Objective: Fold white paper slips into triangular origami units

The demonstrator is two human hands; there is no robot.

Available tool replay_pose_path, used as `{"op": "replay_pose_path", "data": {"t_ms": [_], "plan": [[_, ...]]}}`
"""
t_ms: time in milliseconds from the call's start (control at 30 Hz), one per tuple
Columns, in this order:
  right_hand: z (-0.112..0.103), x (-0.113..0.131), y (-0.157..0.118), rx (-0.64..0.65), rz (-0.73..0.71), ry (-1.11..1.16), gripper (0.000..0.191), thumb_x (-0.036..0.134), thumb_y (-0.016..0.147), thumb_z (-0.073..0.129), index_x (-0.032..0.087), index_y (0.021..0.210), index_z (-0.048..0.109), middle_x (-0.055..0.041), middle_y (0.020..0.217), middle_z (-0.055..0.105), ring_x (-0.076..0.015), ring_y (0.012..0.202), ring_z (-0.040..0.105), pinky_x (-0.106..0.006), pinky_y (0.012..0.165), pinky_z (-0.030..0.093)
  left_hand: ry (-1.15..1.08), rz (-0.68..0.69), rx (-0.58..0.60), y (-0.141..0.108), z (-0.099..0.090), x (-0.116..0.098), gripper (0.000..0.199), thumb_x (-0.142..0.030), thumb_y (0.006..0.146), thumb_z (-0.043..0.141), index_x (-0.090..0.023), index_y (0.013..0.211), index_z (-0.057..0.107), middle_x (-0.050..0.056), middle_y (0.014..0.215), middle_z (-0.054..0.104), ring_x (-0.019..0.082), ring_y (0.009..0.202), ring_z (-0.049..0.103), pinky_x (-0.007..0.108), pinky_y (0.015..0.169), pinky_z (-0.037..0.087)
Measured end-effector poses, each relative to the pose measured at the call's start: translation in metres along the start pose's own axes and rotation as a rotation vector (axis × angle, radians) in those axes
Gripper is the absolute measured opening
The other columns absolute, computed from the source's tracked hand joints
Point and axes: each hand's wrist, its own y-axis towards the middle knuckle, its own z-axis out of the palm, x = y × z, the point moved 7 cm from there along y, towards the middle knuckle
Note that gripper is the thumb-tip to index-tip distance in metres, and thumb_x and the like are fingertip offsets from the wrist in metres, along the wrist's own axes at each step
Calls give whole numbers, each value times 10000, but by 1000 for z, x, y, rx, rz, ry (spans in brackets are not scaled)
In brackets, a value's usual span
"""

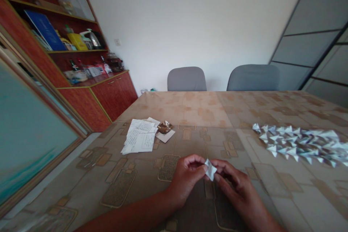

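Note:
A small piece of folded white paper [210, 170] is held between my two hands above the table's near side. My left hand [187, 174] pinches its left edge with thumb and forefinger. On the other side, the fingers of my right hand [232, 179] close on the paper's right edge. To the right lie rows of several folded paper pieces [296, 141] with pointed tips. Printed paper sheets [141, 136] are stacked loosely at the left, and beside them a brown crumpled-looking item [165, 127] rests by a small white card [165, 136].
A patterned cloth covers the table [201, 107]. Two grey chairs [187, 79] [253, 77] stand at its far edge. At the left is a red-brown cabinet [114, 94] with bottles, a kettle [94, 40] and a blue folder [46, 29] on its shelves.

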Motion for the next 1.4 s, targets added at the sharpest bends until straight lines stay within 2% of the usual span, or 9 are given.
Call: {"op": "replay_pose_path", "data": {"t_ms": [733, 1000, 1200, 1400], "plan": [[-2, 3, 3, -62, -14, -13, 191, 324, 908, 524, 234, 1037, 633, -44, 900, 730, -188, 812, 690, -282, 746, 549, 52, 46, 16, 1, 0, 1, 206, -319, 671, 748, -134, 703, 662, 22, 650, 659, 144, 584, 590, 255, 620, 461], [-5, 2, 1, -137, -38, -151, 203, 254, 860, 541, 230, 1046, 616, -17, 787, 719, -195, 774, 702, -269, 675, 560, 101, 81, -19, 0, -1, 0, 155, -272, 668, 726, -138, 677, 649, 10, 626, 638, 143, 583, 588, 249, 609, 465], [-8, -3, 1, -179, -29, -184, 216, 226, 817, 567, 226, 1029, 611, -26, 828, 725, -194, 766, 704, -268, 687, 561, 80, 84, 52, -2, 4, 2, 176, -300, 702, 725, -135, 737, 673, 23, 676, 652, 158, 632, 608, 269, 645, 484], [-11, 0, 1, -167, -26, -110, 71, 255, 848, 565, 217, 866, 621, -33, 824, 722, -189, 752, 687, -258, 687, 539, 19, 94, 143, -6, 11, 0, 170, -283, 727, 736, -142, 794, 667, 25, 734, 658, 156, 710, 616, 263, 711, 476]]}}
